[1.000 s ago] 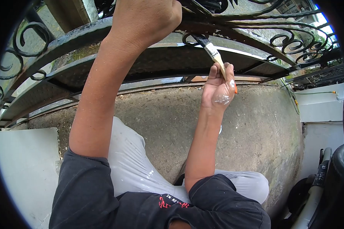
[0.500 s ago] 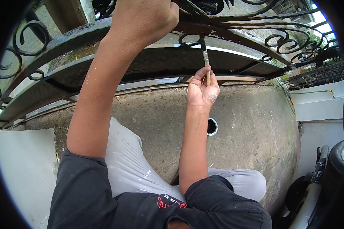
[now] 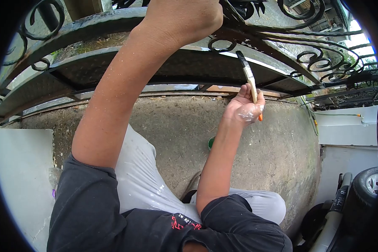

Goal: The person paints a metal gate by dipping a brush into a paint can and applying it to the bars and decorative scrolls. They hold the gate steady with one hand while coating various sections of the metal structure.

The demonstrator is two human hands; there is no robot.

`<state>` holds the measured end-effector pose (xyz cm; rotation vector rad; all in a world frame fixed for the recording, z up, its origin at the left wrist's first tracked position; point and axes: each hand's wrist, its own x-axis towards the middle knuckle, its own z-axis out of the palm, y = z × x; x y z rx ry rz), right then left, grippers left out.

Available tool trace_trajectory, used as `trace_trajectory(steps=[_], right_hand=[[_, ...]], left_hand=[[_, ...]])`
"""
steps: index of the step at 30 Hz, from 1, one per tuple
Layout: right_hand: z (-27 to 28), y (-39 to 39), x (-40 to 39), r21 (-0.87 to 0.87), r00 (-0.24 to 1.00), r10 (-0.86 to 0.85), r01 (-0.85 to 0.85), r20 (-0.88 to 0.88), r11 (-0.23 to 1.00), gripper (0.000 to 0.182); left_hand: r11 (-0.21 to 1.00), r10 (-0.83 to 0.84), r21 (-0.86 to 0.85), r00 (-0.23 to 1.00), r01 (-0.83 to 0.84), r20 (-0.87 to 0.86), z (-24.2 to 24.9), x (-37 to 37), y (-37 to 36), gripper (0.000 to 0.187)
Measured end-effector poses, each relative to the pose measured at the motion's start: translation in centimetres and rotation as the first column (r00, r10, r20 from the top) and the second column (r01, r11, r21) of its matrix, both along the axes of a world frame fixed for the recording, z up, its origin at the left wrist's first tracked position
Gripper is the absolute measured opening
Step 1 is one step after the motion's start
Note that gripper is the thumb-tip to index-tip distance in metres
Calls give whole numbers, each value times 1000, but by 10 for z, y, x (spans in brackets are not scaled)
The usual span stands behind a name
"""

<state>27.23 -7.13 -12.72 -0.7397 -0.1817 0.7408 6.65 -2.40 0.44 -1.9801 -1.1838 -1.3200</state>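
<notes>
1. Your right hand [image 3: 244, 112], nearly closed, pinches the brush [image 3: 248, 74] right of upper centre; bristles point up-left, near scroll [image 3: 212, 47].
2. Your left hand [image 3: 191, 19], top centre: fingers hidden, hold unclear.

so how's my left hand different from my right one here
The left hand shows its back, while the right hand shows its palm. The right palm has white smears; none show on the left hand. The right hand holds a paintbrush; the left is up by the gate, its fingertips out of sight. Both are bare and reach forward.
</notes>
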Motion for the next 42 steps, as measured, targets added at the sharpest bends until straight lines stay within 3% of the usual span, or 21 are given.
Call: trace_trajectory(steps=[3, 5, 8, 11, 14, 15, 18, 19, 23, 27, 30, 35, 39, 42], right_hand=[[-3, 1, -18, 77, 844, -20, -26, 536, 997, 22], [-9, 9, -19, 52, 554, -11, -59, 833, 997, 19], [-5, 8, -15, 110, 109, -114, 38, 987, 993, 17], [12, -4, -27, 92, 366, -86, 3, 927, 996, 16], [-2, 12, -32, 100, 279, -76, -73, 957, 992, 17], [-3, 9, -31, 21, 361, 20, -108, 932, 994, 18], [5, -4, -19, -69, 539, 94, -66, 837, 995, 17], [6, -4, -20, -5, 559, 52, -85, 828, 996, 17], [-8, 7, -22, -28, 510, 114, -175, 853, 984, 20], [3, -4, -3, 0, 629, 55, -87, 775, 996, 21], [-11, 8, -1, -33, 669, 186, -235, 720, 971, 21], [-16, 2, 10, 54, 677, -4, -53, 736, 997, 20], [-22, 12, 1, 60, 808, 149, -222, 570, 973, 20], [-30, 12, 0, -39, 741, 77, -67, 667, 997, 21]], left_hand=[[1000, 11, -7, 1000, -10, 5, 0, 0, 0, 16], [1000, 11, 10, 1000, -11, 3, 0, -1, 1, 14], [999, 4, 32, 1000, -4, 1, -1, 2, 2, 13], [998, 2, 62, 1000, -3, 10, -3, 0, 4, 13], [1000, -10, 29, 1000, 10, 17, -3, 1, 0, 13], [1000, -9, 13, 1000, 9, 14, -2, 1, 1, 12], [996, 1, 92, 1000, -2, 13, -3, 1, 4, 13], [998, 4, 66, 1000, -4, 10, -4, 1, 3, 13], [1000, -12, 18, 1000, 11, 17, 0, 1, 0, 15], [999, -19, 33, 1000, 19, 18, -3, 1, 4, 19], [1000, -20, 0, 1000, 20, 2, -1, 2, 4, 21], [998, -22, -65, 1000, 21, -16, 4, 3, -2, 22], [996, -18, -89, 1000, 17, -13, 8, 5, -8, 23], [1000, 12, -4, 999, -13, -50, 2, 3, 4, 24]])
